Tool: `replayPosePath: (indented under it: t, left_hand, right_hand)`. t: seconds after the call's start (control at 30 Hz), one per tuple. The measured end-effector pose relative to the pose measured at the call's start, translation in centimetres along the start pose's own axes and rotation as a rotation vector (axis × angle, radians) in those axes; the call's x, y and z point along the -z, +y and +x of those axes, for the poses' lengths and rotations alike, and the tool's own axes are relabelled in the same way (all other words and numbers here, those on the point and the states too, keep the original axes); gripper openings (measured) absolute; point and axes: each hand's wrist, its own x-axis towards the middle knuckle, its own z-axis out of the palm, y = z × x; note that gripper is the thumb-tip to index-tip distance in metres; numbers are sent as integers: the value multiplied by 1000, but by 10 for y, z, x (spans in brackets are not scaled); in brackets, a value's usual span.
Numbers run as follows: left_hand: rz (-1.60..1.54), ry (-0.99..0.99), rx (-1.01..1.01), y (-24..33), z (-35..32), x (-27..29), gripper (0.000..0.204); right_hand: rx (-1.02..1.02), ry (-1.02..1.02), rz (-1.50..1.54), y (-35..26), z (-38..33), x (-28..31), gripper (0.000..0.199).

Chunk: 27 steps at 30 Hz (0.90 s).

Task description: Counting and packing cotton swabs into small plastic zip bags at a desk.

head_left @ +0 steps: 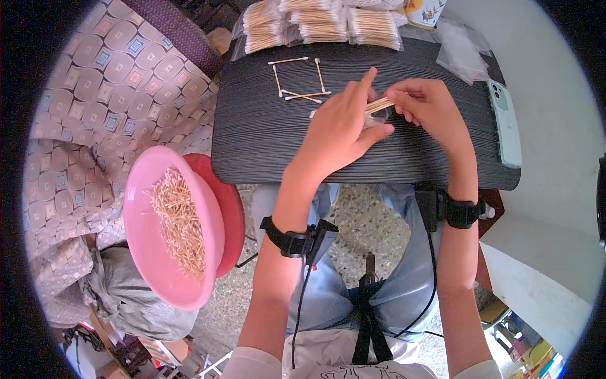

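Pale wooden sticks are lying between the two hands right now: a small bundle of cotton swabs, bridging the gap over the black tabletop. Right hand is pinching the bundle's right end between thumb and bent fingertips, so the stick ends are sitting right at those tips. Left hand is hovering around the other end, index finger pointing away and thumb spreading wide, with the bundle running into the space between them. Its lower fingers are hiding under the palm, so honestly I can't tell if they're gripping anything. Some clear plastic is showing just below the sticks, near the left thumb. Past the left hand, five loose swabs are forming a rough square, and filled swab bags are piling up along the far edge.
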Motion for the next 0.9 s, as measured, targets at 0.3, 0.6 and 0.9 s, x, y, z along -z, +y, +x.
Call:
replayPosePath:
  t: [0.3, 0.6, 0.9]
  left_hand:
    - [9, 61, 85, -11, -7, 9, 57]
    - [150, 43, 3, -11, -8, -4, 56]
    - [210, 96, -58, -12, -5, -11, 48]
  right_hand:
    - [-60, 4, 48, -5, -4, 3, 20]
    - [-104, -48, 132, 1, -3, 7, 22]
    - [-98, -86, 132, 4, 1, 2, 21]
